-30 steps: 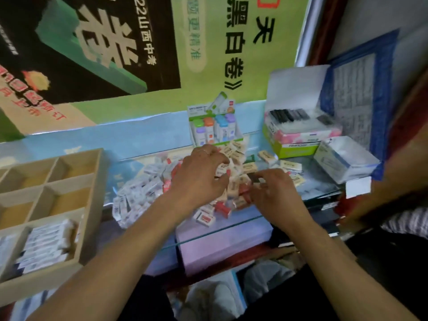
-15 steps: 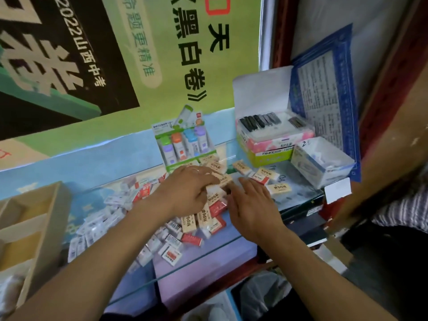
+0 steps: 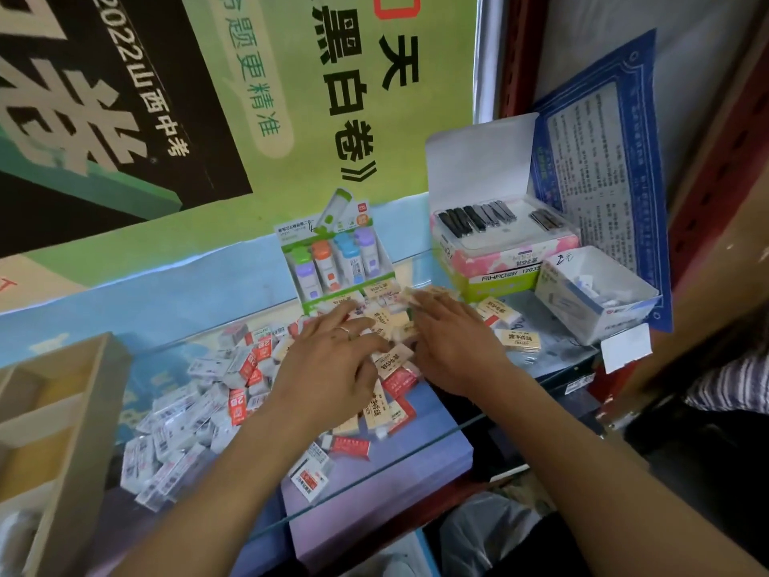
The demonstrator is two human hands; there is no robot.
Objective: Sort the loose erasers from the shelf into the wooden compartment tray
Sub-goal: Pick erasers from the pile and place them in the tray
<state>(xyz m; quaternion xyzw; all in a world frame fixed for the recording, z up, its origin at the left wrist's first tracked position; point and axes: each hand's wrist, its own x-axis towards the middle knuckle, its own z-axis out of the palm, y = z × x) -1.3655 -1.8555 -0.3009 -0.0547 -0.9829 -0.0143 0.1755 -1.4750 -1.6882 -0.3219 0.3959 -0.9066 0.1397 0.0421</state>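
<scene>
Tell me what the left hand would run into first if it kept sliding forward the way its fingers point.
Most likely the green display box of capped tubes at the back of the shelf. The left hand lies flat on the cream erasers, fingers aimed up and right toward the box; depth is hard to judge.

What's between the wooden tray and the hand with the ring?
In the head view, a heap of loose erasers in white and red wrappers lies on the glass shelf between the tray and the left hand.
</scene>
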